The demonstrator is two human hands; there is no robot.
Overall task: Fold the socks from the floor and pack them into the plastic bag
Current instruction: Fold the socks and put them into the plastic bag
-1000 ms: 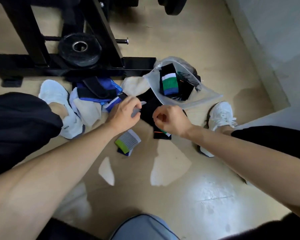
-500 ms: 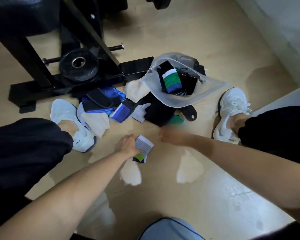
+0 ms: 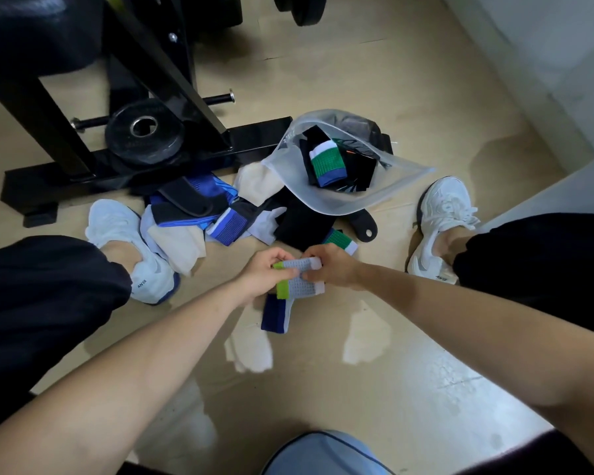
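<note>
Left hand (image 3: pixel 263 274) curled, pinching the green-edged side of a grey sock (image 3: pixel 304 287); right hand (image 3: pixel 331 265) curled, pinching the white-edged side of the same sock. Sock stretched between both hands over the floor (image 3: pixel 408 389), navy part hanging below. Plastic bag (image 3: pixel 336 209) open on the floor beyond the hands, folded socks (image 3: pixel 326 162) inside. Loose pile of socks (image 3: pixel 228 228) on the floor left of the bag, touching it, in front of a black weight rack (image 3: pixel 251 140).
</note>
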